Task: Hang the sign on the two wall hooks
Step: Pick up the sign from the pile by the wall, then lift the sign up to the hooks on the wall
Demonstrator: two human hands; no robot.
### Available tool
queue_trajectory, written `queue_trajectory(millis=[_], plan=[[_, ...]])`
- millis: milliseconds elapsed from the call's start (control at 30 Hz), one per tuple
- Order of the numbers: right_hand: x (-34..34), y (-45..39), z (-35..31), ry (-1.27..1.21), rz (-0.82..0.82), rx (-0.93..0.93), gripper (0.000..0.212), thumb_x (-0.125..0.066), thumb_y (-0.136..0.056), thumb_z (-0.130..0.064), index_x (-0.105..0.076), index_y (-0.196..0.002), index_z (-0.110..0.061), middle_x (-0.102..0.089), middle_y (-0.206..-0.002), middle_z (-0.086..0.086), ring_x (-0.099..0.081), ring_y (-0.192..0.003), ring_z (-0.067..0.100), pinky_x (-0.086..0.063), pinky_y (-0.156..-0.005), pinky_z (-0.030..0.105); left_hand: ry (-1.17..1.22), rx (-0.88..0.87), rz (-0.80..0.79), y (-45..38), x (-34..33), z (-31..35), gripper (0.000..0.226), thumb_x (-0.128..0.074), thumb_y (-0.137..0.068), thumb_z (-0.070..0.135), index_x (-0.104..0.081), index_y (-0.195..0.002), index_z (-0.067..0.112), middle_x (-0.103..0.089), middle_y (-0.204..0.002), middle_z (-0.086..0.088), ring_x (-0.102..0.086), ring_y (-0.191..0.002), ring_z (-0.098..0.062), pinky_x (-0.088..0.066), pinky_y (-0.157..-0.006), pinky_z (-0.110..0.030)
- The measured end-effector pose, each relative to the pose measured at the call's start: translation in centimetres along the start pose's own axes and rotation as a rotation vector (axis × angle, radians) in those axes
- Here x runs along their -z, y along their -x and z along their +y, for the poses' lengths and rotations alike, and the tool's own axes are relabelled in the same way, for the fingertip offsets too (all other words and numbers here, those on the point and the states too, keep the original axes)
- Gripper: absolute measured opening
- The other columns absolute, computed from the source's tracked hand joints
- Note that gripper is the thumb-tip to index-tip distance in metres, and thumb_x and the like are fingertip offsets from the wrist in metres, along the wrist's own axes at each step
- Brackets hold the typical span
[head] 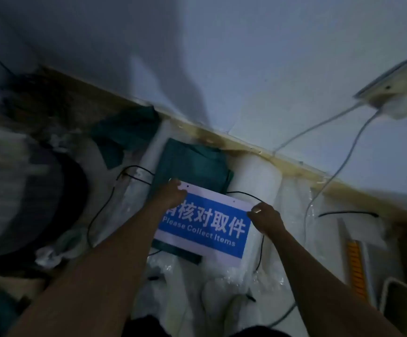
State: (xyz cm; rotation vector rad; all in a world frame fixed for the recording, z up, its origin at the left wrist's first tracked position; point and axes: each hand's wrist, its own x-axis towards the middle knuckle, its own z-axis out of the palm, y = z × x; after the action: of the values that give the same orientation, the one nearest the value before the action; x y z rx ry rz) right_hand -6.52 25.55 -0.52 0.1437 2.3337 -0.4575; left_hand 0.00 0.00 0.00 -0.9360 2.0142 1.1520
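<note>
Sign [203, 226] held face-up low over cluttered floor, near wall base. Left hand [170, 194] grip clenched on top-left corner, right hand [265, 216] pinching top-right corner: mounting holes along top edge kept exposed, presumably for hooks. Hooks not visible.

Sign's [204, 224] first character behind left hand [170, 194]; blurred left-side clutter [27, 166]

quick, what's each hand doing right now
Left hand: closed on the upper left corner of the sign.
Right hand: closed on the sign's upper right corner.
</note>
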Motion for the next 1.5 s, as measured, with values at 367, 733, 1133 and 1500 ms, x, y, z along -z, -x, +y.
queue_trajectory(millis=[367, 733, 1133, 1500], plan=[[-5.6, -9.6, 2.1, -0.019, 0.129, -0.191, 0.058, -0.067, -0.079, -0.049, -0.056, -0.107, 0.0, -0.07, -0.094, 0.014, -0.07, -0.077, 0.028, -0.051, -0.056, 0.029, -0.192, 0.153, 0.123, -10.8, -3.0, -5.8, 0.116, -0.074, -0.081, 0.043, 0.003, -0.157, 0.0, -0.006, -0.164, -0.019, -0.015, -0.15, -0.037, -0.026, -0.12, -0.046], [-5.7, -7.4, 1.2, -0.294, 0.158, -0.292, 0.042, -0.073, -0.077, -0.037, -0.046, -0.064, -0.008, -0.059, -0.066, 0.006, -0.056, -0.051, 0.015, -0.038, -0.042, 0.023, -0.044, 0.347, 0.224, -9.9, -5.0, -5.5, 0.128, -0.077, -0.066, 0.062, -0.008, -0.156, 0.0, -0.016, -0.163, -0.021, -0.025, -0.147, -0.04, -0.033, -0.116, -0.049], [2.3, -2.3, -3.2, -0.519, 0.196, -0.202, 0.067, -0.071, -0.062, -0.048, -0.069, -0.107, 0.001, -0.073, -0.102, 0.02, -0.071, -0.092, 0.036, -0.056, -0.087, 0.047, 0.241, 0.136, 0.317, -4.2, 2.7, -1.8, 0.141, -0.079, -0.028, 0.076, -0.042, -0.142, 0.002, -0.054, -0.141, -0.023, -0.063, -0.115, -0.04, -0.058, -0.087, -0.056], [22.3, 18.0, -14.6, -0.648, 0.245, 0.024, 0.036, -0.076, -0.07, -0.039, -0.06, -0.078, -0.008, -0.062, -0.072, 0.007, -0.059, -0.064, 0.024, -0.043, -0.052, 0.027, 0.334, -0.061, 0.496, 21.2, 19.0, 12.9, 0.105, -0.078, -0.047, 0.069, -0.048, -0.125, 0.004, -0.065, -0.12, -0.017, -0.07, -0.1, -0.039, -0.059, -0.081, -0.052]])
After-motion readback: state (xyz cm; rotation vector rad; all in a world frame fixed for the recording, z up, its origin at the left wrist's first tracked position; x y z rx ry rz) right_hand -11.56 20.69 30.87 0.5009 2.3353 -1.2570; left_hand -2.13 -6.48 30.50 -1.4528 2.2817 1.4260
